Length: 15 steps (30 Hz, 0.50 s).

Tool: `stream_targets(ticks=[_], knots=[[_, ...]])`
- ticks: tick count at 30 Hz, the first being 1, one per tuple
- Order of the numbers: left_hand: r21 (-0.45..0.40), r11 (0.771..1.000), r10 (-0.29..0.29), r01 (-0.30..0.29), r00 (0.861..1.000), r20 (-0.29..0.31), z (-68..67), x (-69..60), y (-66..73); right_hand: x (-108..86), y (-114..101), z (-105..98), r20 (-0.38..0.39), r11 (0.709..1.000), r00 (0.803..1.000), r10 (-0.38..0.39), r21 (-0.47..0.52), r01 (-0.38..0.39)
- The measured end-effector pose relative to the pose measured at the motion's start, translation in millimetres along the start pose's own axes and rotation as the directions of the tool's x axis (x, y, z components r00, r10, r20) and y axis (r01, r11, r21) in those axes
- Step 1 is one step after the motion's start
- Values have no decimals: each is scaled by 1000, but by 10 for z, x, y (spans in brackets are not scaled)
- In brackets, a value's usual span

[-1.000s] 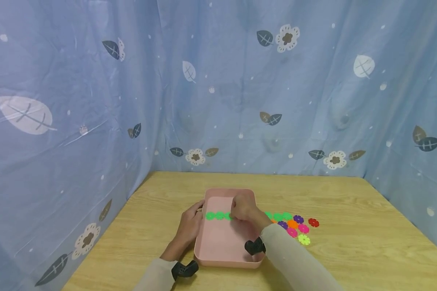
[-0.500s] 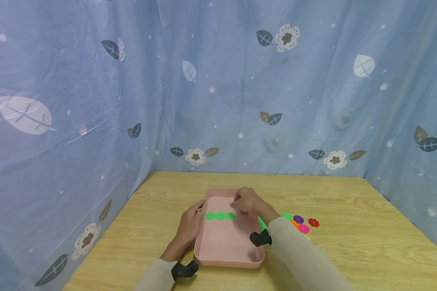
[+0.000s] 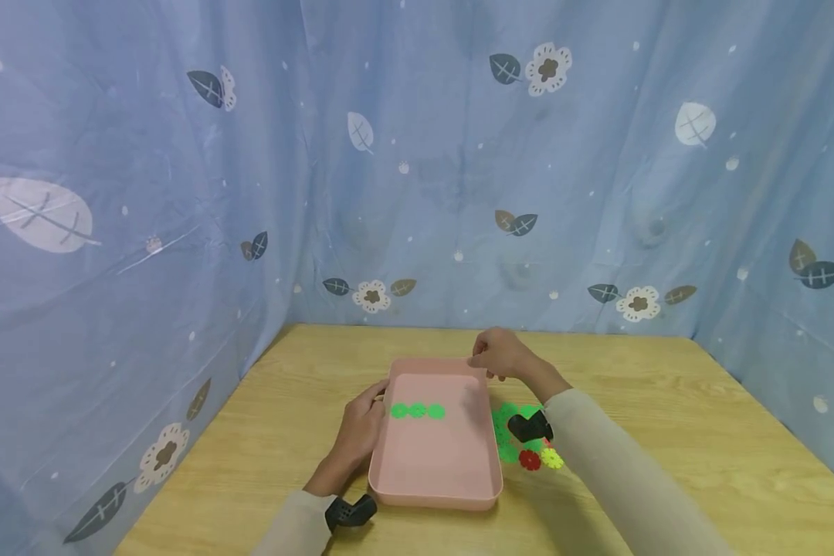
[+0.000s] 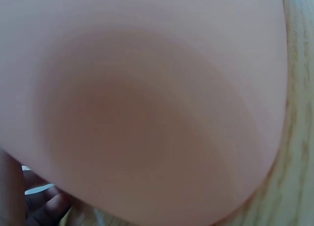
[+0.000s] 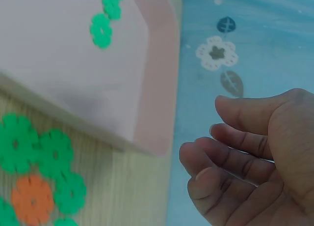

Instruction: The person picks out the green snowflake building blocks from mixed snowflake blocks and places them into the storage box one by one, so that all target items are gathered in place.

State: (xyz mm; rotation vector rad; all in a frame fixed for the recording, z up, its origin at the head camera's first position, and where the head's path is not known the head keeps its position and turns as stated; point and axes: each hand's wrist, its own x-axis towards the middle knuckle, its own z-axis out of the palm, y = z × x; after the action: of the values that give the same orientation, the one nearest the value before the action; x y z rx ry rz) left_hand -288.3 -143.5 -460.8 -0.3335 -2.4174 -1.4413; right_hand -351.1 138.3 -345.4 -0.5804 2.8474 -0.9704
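Observation:
A pink rectangular tray (image 3: 435,459) lies on the table, with three green flower-shaped plastic discs (image 3: 418,411) in a row across its inside. My left hand (image 3: 360,425) holds the tray's left side; the tray's pink surface (image 4: 147,113) fills most of the left wrist view, with part of the fingers (image 4: 46,206) at its lower-left edge. By the tray's far right corner is my right hand (image 3: 507,355), its fingers loosely bent. In the right wrist view, nothing lies between that right hand's (image 5: 250,162) thumb and fingers.
Right of the tray, partly behind the right forearm, several flower discs lie together: green discs (image 3: 506,444), a red disc (image 3: 530,460) and a yellow disc (image 3: 552,458). An orange disc (image 5: 32,192) shows among them from the right wrist. A blue patterned curtain (image 3: 459,170) surrounds the table (image 3: 667,432).
My right hand has risen from the green row inside the tray and moved away and rightward to the far right corner. The left hand stays at the tray's left side.

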Motion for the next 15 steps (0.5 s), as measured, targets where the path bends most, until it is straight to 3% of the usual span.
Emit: stream_targets(ticks=[5,15], knots=[[1,1000,-7,7,1000,-7,-2,23,-8,-63,145,-148,8,1000,1000,0,-16,0],[-5,1000,1,-1,1000,-10,14,1,-18,-262,559,-174,46,997,996,80,16,-81]])
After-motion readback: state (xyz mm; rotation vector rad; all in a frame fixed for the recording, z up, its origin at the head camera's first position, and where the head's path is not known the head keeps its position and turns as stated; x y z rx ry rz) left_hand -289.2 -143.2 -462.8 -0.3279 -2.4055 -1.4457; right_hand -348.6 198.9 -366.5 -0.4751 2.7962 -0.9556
